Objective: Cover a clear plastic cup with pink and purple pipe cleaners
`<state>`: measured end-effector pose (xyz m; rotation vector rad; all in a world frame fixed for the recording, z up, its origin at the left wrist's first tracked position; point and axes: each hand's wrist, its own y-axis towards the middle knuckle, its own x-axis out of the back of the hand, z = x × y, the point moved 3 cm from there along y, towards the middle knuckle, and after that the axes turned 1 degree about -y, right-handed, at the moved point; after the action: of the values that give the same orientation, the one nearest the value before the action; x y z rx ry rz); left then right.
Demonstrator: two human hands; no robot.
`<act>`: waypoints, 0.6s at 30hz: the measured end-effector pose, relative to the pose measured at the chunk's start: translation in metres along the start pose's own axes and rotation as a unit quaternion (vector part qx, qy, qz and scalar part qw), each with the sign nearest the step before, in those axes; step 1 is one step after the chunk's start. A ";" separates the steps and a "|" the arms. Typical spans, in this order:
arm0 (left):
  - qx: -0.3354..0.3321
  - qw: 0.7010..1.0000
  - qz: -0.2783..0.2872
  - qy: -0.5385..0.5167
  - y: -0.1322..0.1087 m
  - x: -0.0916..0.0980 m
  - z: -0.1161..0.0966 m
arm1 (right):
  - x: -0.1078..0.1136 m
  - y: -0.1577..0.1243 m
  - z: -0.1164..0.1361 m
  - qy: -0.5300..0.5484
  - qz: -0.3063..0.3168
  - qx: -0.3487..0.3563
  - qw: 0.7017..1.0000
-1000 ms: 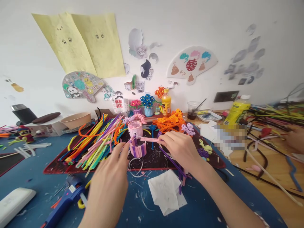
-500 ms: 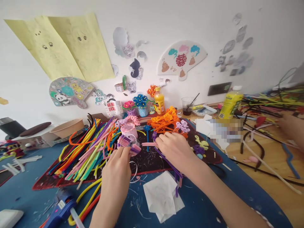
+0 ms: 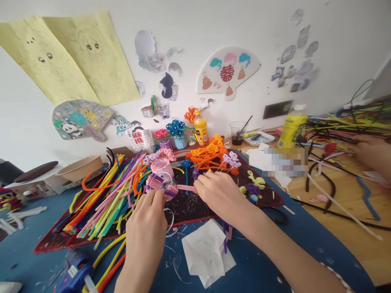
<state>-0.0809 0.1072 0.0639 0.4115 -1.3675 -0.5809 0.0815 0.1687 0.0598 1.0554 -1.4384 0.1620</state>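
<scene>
My left hand is closed on a clear plastic cup lying on its side, its wall partly covered with pink and purple pipe cleaners. Between the fingers of my right hand is pinched a pink pipe cleaner, whose free end meets the cup's covered side. Below the right wrist hang purple and pink pipe cleaner ends; whether that hand holds them too, I cannot tell. Just behind the cup stands a pink pipe-cleaner pot. A blue pipe-cleaner flower lies beyond the pink strip.
Loose pipe cleaners are heaped at left, orange ones behind. A blue glue gun lies front left, white paper in front. A drink bottle stands right, where another person's hand is at work.
My right hand has moved slightly left towards the cup, and the pink pipe cleaner's end now meets it; before, a small gap showed. The camera view has shifted a little.
</scene>
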 end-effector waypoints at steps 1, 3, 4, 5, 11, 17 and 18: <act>-0.004 1.000 -0.004 0.003 0.000 0.001 -0.001 | -0.001 0.000 0.000 0.006 -0.002 0.003 1.000; -0.011 1.000 -0.010 0.012 0.000 0.002 -0.004 | -0.002 -0.001 0.001 0.018 -0.008 0.010 1.000; -0.014 1.000 -0.012 0.016 0.000 0.002 -0.006 | -0.003 -0.001 0.002 0.023 -0.012 0.013 1.000; -0.016 1.000 -0.012 0.019 0.000 0.002 -0.007 | -0.003 -0.001 0.002 0.027 -0.017 0.015 0.999; -0.055 0.998 0.012 0.036 -0.002 0.002 -0.016 | -0.003 -0.001 0.003 0.047 -0.043 0.011 0.998; -0.103 0.994 -0.006 0.020 -0.002 0.002 -0.024 | -0.003 -0.002 0.003 0.075 -0.054 0.004 0.996; -0.112 0.994 -0.013 0.016 -0.002 0.002 -0.025 | -0.003 -0.002 0.003 0.078 -0.056 0.004 0.995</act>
<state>-0.0563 0.1029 0.0606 0.2566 -1.2527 -0.7377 0.0798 0.1671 0.0552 1.1025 -1.2358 0.1669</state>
